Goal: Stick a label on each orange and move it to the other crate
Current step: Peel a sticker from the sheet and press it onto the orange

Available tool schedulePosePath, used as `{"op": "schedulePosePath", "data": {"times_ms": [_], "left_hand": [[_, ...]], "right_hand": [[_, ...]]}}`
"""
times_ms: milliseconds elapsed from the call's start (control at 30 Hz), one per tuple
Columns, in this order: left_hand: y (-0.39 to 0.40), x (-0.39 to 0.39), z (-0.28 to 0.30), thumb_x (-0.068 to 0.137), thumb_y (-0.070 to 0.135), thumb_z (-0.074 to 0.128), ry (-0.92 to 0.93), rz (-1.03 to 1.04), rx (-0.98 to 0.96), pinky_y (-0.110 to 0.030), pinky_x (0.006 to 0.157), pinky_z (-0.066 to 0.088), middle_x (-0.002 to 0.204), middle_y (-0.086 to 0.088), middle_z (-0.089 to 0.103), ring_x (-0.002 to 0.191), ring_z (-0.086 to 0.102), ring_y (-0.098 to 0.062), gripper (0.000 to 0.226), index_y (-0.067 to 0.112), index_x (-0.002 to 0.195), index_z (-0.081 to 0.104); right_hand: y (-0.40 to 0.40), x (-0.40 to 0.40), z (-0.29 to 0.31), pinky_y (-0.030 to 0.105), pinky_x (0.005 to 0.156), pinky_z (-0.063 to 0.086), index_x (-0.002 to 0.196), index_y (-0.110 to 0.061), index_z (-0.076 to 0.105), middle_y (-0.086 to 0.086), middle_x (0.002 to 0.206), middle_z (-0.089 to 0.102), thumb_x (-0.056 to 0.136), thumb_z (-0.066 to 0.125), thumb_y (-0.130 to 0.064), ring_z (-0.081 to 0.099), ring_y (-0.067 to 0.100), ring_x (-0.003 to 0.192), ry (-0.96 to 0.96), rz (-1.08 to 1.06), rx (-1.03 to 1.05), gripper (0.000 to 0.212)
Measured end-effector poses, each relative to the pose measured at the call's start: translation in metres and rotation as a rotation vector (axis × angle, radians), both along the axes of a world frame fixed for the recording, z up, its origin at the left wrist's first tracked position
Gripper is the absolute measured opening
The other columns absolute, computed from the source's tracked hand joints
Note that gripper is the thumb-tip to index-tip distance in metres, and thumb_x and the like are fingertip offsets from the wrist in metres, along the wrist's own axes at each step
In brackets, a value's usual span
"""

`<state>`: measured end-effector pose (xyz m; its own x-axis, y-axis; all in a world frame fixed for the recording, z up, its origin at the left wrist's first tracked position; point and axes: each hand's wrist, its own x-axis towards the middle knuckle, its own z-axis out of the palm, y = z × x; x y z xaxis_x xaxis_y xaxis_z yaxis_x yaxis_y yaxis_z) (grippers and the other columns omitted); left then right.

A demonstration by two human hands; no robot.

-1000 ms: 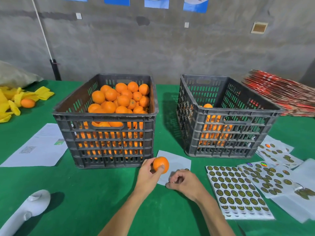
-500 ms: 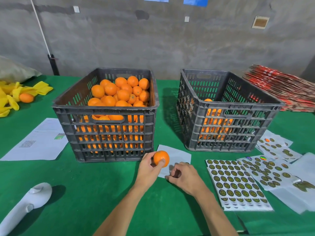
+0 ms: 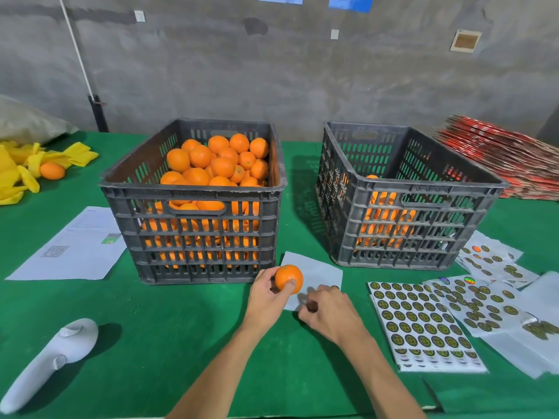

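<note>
The left hand [image 3: 266, 297] grips an orange [image 3: 289, 279] just above the desk [image 3: 151, 343], thumb across its front. Beside it, the right hand [image 3: 329, 313] curls its fingers on a pale backing sheet [image 3: 317, 272]; whether it pinches a label I cannot tell. Green felt covers the desk; two slatted grey plastic crates stand behind, the left crate [image 3: 193, 234] heaped, the right crate [image 3: 405, 225] part-filled, before a rough concrete wall [image 3: 302, 80].

The full crate [image 3: 193, 207] is sitting behind the left hand [image 3: 267, 297]; the other crate [image 3: 405, 201] and label sheets [image 3: 423, 325] are lying to the right of the right hand [image 3: 331, 313].
</note>
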<state>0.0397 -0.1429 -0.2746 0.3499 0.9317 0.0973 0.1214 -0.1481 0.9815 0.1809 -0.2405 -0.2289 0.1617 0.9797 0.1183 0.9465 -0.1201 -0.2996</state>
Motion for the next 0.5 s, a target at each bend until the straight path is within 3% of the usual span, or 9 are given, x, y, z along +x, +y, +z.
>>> {"op": "schedulePosePath", "data": {"times_ms": [133,233,333,433,500], "left_hand": [[0.0,0.0,-0.001,0.085,0.036,0.079,-0.003,0.0,-0.007,-0.027,0.09,0.054,0.117,0.012,0.065,0.1,0.068,-0.001,0.033,0.047,0.109,0.059],[0.001,0.0,0.0,0.085,0.035,0.079,-0.008,0.001,-0.005,-0.028,0.091,0.055,0.117,0.01,0.065,0.101,0.068,-0.003,0.033,0.045,0.11,0.06],[0.001,0.0,0.001,0.086,0.033,0.079,-0.008,0.001,-0.008,-0.028,0.091,0.054,0.117,0.009,0.065,0.101,0.068,-0.003,0.033,0.044,0.111,0.06],[0.001,0.001,0.002,0.086,0.033,0.079,-0.009,-0.001,-0.014,-0.029,0.093,0.054,0.117,0.01,0.066,0.102,0.068,-0.003,0.032,0.044,0.11,0.06],[-0.001,0.0,0.005,0.086,0.033,0.081,-0.016,-0.002,-0.007,-0.029,0.093,0.054,0.117,0.009,0.066,0.101,0.068,-0.004,0.033,0.042,0.111,0.061]], "right_hand": [[0.0,0.001,0.002,0.026,0.067,0.044,0.085,-0.017,0.068,-0.002,0.081,0.059,0.096,0.056,-0.038,0.057,0.019,0.07,-0.013,0.012,-0.009,0.026],[0.0,0.003,-0.002,0.03,0.065,0.044,0.076,-0.019,0.059,-0.005,0.079,0.056,0.094,0.059,-0.039,0.055,0.019,0.071,0.031,-0.002,-0.034,0.027],[-0.005,0.007,-0.011,0.027,0.067,0.048,0.072,-0.022,0.069,-0.011,0.077,0.064,0.09,0.067,-0.036,0.061,0.011,0.072,0.364,-0.155,0.075,0.023],[-0.01,0.011,-0.013,0.027,0.062,0.058,0.074,-0.024,0.074,-0.003,0.073,0.074,0.093,0.069,-0.025,0.071,0.014,0.068,0.78,-0.382,0.264,0.02],[-0.008,0.011,-0.009,0.029,0.061,0.058,0.078,-0.026,0.072,-0.003,0.079,0.071,0.097,0.066,-0.024,0.07,0.014,0.068,0.739,-0.387,0.351,0.02]]}}
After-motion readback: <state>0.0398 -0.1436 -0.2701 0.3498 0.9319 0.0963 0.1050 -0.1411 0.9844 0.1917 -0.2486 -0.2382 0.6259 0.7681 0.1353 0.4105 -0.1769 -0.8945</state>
